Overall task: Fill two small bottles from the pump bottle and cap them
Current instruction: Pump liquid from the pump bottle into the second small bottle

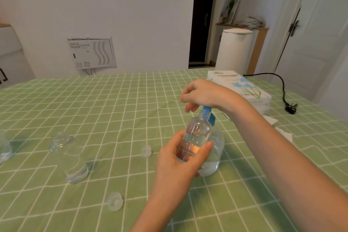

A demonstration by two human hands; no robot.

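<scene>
My left hand [177,160] grips a small clear bottle [195,135], partly filled with clear liquid, and holds it tilted with its mouth at the blue pump nozzle [206,112]. My right hand [203,94] rests on top of the pump head, fingers loosely curled over it. The clear pump bottle [216,154] stands on the table right behind the small bottle and is mostly hidden by it. A second small clear bottle [69,156] stands uncapped at the left. Two clear caps lie on the cloth, one [146,151] between the bottles and one [114,201] nearer me.
A green checked cloth [113,103] covers the table. A tissue paper box [243,86] sits at the back right with white tissues [282,132] beside it. A black cable and plug [291,108] lie at the right edge. Another clear container [4,149] shows at the far left.
</scene>
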